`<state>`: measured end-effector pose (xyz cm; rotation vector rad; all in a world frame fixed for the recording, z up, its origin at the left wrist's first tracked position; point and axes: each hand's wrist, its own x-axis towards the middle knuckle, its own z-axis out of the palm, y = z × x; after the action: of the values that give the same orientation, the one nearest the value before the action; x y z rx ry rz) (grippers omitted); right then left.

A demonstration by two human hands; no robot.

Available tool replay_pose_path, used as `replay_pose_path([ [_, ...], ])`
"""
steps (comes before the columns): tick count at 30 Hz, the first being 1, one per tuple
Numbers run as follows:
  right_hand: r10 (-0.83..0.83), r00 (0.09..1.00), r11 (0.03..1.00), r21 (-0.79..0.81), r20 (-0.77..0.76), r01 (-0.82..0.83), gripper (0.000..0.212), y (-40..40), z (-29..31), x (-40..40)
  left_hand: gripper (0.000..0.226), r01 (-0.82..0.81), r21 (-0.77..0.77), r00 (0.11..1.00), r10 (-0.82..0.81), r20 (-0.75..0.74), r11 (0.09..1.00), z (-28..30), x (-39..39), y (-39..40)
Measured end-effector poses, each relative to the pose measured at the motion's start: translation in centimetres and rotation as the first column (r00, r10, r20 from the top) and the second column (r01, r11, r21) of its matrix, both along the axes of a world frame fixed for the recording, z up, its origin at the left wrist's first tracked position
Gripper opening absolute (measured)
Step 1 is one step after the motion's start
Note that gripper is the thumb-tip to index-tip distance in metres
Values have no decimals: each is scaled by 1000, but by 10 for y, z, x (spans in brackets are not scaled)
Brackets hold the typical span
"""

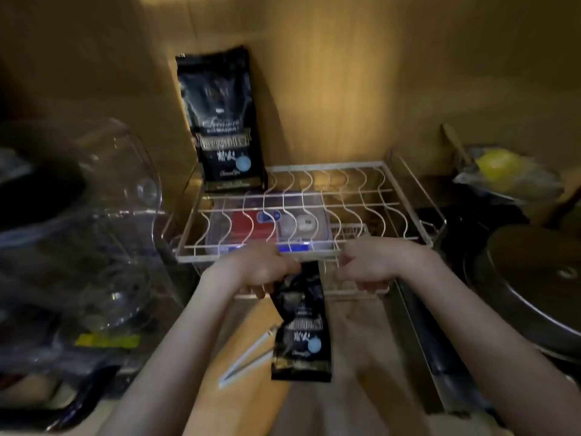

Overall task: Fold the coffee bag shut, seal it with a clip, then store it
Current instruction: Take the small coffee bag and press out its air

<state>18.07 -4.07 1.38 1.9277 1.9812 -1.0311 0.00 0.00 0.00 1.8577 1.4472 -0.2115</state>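
A black coffee bag [301, 328] hangs upright over the wooden counter, held by its top edge. My left hand [254, 272] is closed on the bag's top left. My right hand [367, 265] sits just to the right of the bag's top with its fingers curled; blur hides whether it touches the bag. A long white clip [248, 357] lies on the counter, partly behind the bag's lower left. A second, larger black coffee bag [223, 121] stands upright against the wooden back wall.
A white wire rack [314, 212] stands just beyond my hands, with a clear lidded box [267, 225] under it. Clear glassware [103, 234] crowds the left. A dark pan [534, 291] and a yellow-lidded container [500, 168] sit on the right.
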Motion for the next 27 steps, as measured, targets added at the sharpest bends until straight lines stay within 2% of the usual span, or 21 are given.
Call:
replay_pose_path([
  [4, -23, 1000, 995, -96, 11, 24, 19, -16, -47, -8, 37, -40, -191, 999, 32, -42, 981, -47, -6, -8],
  [10, -31, 998, 996, -82, 60, 36, 31, -38, -120, -10, 41, -47, -225, 998, 35, -58, 973, -127, -10, -25],
  [12, -53, 998, 989, -139, 46, 59, 37, -43, -147, -9, 36, -61, -209, 997, 49, -63, 976, -149, -15, -31],
  [14, -94, 995, 983, -156, 28, 97, 38, -48, -171, -8, 44, -122, -169, 992, 122, -11, 978, -168, -20, -37],
  [18, -169, 984, 986, 0, -51, 169, 43, -60, -205, -11, 50, -187, -71, 979, 192, 68, 980, -192, -23, -47],
  [20, -270, 946, 958, 52, -182, 283, 40, -65, -217, -15, 51, -186, -13, 980, 186, 64, 983, -201, -22, -51],
  [22, -384, 877, 909, 52, -289, 415, 19, -70, -229, -18, 51, -193, 33, 979, 190, 79, 981, -206, -22, -53],
  [23, -424, 851, 886, 54, -309, 461, 17, -72, -234, -19, 51, -192, 37, 978, 188, 96, 981, -207, -23, -53],
  [27, -474, 794, 858, 5, -380, 514, 34, -73, -239, -18, 54, -156, 43, 974, 147, 170, 987, -212, -29, -53],
])
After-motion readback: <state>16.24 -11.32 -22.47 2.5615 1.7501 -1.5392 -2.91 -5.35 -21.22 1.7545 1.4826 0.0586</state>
